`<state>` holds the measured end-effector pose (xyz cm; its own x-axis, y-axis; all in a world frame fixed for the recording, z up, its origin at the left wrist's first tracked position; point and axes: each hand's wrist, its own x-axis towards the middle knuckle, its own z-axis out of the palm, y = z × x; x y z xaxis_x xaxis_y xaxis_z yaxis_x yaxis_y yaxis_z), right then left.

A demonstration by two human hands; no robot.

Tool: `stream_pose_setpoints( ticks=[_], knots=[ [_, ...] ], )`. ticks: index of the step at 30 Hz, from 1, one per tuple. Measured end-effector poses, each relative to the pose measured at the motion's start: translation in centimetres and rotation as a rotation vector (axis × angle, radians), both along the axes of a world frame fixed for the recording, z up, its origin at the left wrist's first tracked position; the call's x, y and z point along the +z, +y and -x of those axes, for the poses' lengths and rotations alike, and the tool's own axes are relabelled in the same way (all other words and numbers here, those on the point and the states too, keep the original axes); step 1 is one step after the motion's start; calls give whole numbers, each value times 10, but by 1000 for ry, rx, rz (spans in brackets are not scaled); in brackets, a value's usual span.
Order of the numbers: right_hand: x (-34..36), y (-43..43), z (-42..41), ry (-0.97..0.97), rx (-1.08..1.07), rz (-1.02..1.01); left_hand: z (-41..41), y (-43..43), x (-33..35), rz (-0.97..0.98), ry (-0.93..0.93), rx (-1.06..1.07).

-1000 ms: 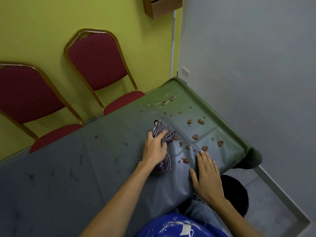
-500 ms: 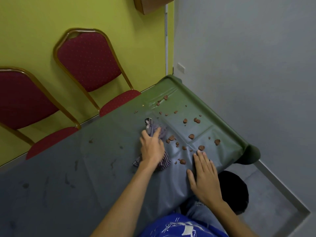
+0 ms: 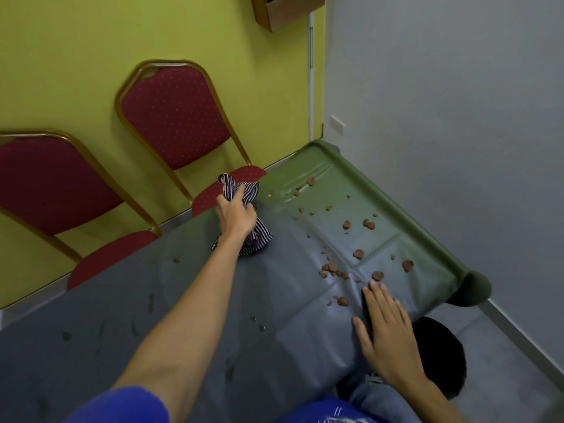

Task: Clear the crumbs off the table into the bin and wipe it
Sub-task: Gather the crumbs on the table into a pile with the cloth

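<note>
My left hand (image 3: 236, 216) is stretched out to the far edge of the table (image 3: 128, 303) and grips a bunched navy-and-white striped cloth (image 3: 254, 235). Brown crumbs (image 3: 358, 254) lie scattered over the green right end of the tabletop, with a small pile (image 3: 331, 268) near the middle crease. My right hand (image 3: 386, 331) rests flat, fingers spread, on the near edge just below the crumbs. A black bin (image 3: 439, 352) sits on the floor under the near right corner, partly hidden by my right hand and the table.
Two red padded chairs (image 3: 174, 123) with gold frames stand against the yellow wall behind the table. A grey wall runs along the right end. Dark smudges mark the grey left part of the tabletop. My knee in jeans (image 3: 366, 395) shows below the edge.
My left hand has carried the cloth away from the crumbs, from the middle of the table to its far edge. The right hand has stayed flat on the near edge.
</note>
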<state>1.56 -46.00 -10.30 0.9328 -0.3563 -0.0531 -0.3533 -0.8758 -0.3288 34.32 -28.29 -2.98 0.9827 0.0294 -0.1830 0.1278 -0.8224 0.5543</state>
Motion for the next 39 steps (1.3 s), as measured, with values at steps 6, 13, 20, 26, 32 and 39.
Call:
stream_pose_setpoints(
  ticks=[6,13,20,26,32,39],
  knots=[
    [-1,-2,0,16,6,-3,24,-23,-14,-104,-5,-113],
    [0,-2,0,-31,23,13,71,-53,-11,95,117,-259],
    [1,-4,4,43,93,158,-18,-43,3,-72,17,-149],
    [-1,-1,6,33,99,181,5,-49,-10,-267,-37,-241],
    [-3,-1,7,22,99,159,80,-60,-12,-110,11,-501],
    [0,-1,6,37,96,139,18,-64,4,107,43,-330]
  ],
)
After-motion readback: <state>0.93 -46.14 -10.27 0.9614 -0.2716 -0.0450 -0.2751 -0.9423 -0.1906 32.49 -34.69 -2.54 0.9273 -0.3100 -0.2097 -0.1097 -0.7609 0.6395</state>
